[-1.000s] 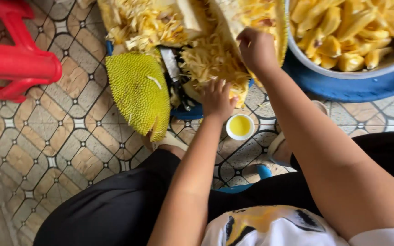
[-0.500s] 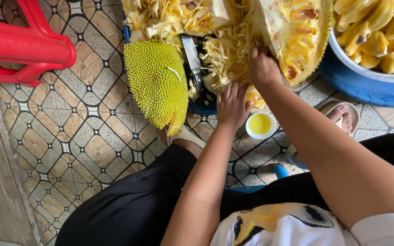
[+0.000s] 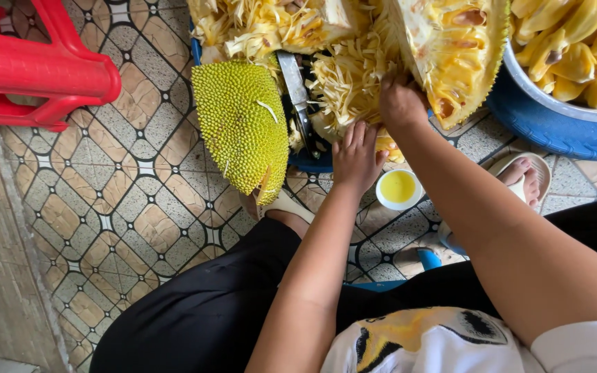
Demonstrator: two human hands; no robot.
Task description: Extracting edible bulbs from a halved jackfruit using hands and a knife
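Head view: the left hand (image 3: 355,157) lies flat, fingers together and stretched out, pressing on a heap of pale yellow jackfruit strands (image 3: 343,83) just ahead of it. The right hand (image 3: 401,103) is curled shut, gripping into the flesh at the lower edge of an opened jackfruit half (image 3: 454,52), which stands tilted just beyond it. What exactly its fingers pinch I cannot tell.

As a judgement, the work is well along: a grey bowl (image 3: 554,103) to the right of the right hand already holds many cleaned yellow pods (image 3: 582,48), while the half under that hand has pods set in it yet. A green spiky rind piece (image 3: 242,124) lies on the tiled floor (image 3: 105,207) to the left of the left hand, beside a knife (image 3: 297,97). A small white cup of yellow liquid (image 3: 398,188) sits just behind both hands.

No packages, labels or signs show; a red plastic stool (image 3: 36,65) stands far left.
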